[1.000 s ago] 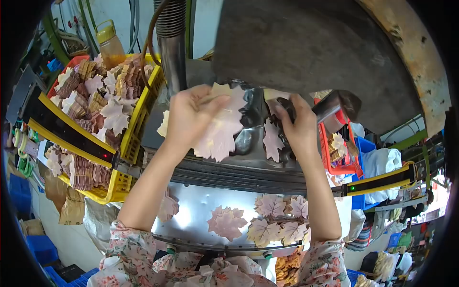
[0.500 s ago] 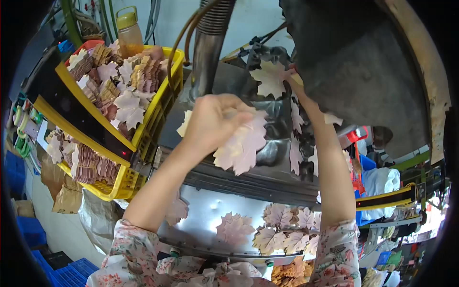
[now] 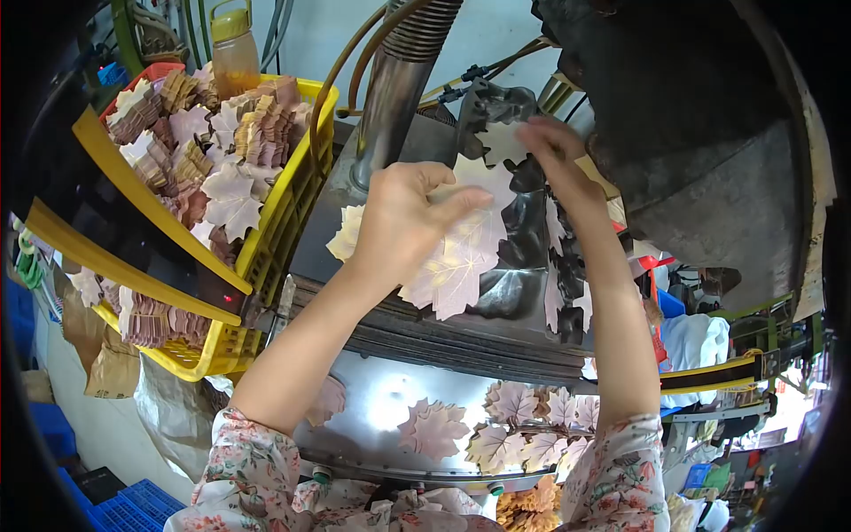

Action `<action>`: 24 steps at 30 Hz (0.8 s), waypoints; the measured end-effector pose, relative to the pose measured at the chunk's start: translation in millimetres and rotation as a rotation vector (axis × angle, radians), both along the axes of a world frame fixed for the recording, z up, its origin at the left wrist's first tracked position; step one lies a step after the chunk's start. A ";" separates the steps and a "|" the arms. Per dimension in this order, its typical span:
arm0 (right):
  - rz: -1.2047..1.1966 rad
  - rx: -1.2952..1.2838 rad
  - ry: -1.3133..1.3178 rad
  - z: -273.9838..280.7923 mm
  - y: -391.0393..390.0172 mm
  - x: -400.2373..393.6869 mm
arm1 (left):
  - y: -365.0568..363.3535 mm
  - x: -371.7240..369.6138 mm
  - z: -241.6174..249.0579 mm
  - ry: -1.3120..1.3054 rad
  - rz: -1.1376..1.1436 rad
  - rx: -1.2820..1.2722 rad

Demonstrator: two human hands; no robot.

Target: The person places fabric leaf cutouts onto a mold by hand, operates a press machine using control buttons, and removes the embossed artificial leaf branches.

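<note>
My left hand (image 3: 412, 213) is closed around several pale pink leaf-shaped pieces (image 3: 461, 266), fanned out below and right of the fingers. Behind it on the dark plate lies another pale leaf piece (image 3: 347, 232). My right hand (image 3: 558, 160) is further back, blurred, with fingers apart beside a pale leaf piece (image 3: 503, 142) on the black moulded form (image 3: 519, 217). That form runs forward beneath the held pieces. More leaf pieces (image 3: 553, 297) stand along its right side.
A yellow crate (image 3: 288, 191) of stacked leaf pieces and a bottle (image 3: 238, 58) stand left. A metal pipe (image 3: 390, 97) rises behind my left hand. A dark sheet (image 3: 700, 151) hangs right. Leaf pieces (image 3: 432, 429) lie on the shiny front ledge (image 3: 372, 443). Yellow-edged bars (image 3: 160, 213) flank the machine.
My right hand has drawn slightly away from the leaf piece at the back, which now sits lower on the black form. My left hand has shifted a little right with its pieces.
</note>
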State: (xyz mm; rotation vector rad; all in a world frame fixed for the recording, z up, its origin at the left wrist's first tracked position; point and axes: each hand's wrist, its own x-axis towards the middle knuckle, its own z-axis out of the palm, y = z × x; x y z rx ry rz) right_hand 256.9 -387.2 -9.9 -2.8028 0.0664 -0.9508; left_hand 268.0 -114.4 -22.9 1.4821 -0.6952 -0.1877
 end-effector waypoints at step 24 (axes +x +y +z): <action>0.117 0.719 0.293 43.0 121.8 -114.7 | 22.9 -17.9 5.8 0.123 0.061 -0.056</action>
